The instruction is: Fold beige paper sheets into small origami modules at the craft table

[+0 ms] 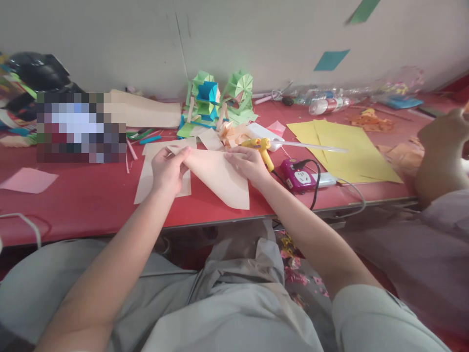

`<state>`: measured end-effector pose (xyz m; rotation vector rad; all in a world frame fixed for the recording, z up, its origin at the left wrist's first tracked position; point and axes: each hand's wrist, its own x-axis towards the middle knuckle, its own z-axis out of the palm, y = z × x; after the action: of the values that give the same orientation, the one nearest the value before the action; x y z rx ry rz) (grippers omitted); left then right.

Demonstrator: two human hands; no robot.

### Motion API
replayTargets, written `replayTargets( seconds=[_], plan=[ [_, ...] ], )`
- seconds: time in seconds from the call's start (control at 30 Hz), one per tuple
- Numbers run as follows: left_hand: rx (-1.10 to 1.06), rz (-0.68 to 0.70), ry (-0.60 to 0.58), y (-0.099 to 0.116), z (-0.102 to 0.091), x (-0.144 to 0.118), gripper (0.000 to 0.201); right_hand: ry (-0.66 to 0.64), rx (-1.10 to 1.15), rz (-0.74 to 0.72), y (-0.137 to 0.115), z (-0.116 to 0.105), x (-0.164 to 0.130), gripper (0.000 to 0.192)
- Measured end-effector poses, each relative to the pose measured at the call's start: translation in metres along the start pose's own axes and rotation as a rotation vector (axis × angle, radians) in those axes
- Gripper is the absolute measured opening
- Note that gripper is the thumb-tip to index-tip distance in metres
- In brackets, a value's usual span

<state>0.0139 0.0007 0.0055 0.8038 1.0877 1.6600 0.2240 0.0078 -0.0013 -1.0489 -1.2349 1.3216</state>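
Observation:
Between my two hands is a sheet of cream paper (223,178), curved over on itself above the front of the red table. My left hand (169,171) pinches its upper left corner. My right hand (247,165) grips the upper right edge, fingers behind the paper. More cream paper (144,183) lies flat under and beside my left hand. Just behind my right hand rests a yellow glue gun (262,145) with a clear glue stick in its back. Peach folded paper (230,133) lies beyond the held sheet.
Green and blue folded-paper models (208,98) stand against the wall. On the right are a purple power socket (298,175) with cables, yellow sheets (351,151) and plastic bottles (330,104). Another person's arm (441,151) reaches in at right. A pink sheet (29,180) lies left.

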Motion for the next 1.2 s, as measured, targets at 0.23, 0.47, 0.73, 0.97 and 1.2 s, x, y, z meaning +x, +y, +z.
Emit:
replayTargets(
  seconds=[0.23,0.47,0.73,0.97,1.2],
  plan=[
    [0.029,0.004,-0.059,0.004,-0.006,0.004,0.033,0.026,-0.043,-0.035,0.0,-0.002,0.0,0.039],
    [0.119,0.013,-0.067,0.01,-0.019,0.015,0.032,0.014,-0.06,-0.019,0.001,-0.005,0.002,0.041],
    [0.305,0.084,-0.122,0.026,-0.034,0.023,0.034,0.02,-0.072,-0.017,0.002,-0.006,0.002,0.04],
    [0.366,0.119,-0.179,0.026,-0.041,0.03,0.032,-0.006,-0.103,-0.05,0.008,-0.006,0.008,0.041],
    [0.182,-0.06,-0.245,0.021,-0.025,0.018,0.038,0.058,-0.074,-0.056,0.004,-0.005,0.004,0.036]
  ],
)
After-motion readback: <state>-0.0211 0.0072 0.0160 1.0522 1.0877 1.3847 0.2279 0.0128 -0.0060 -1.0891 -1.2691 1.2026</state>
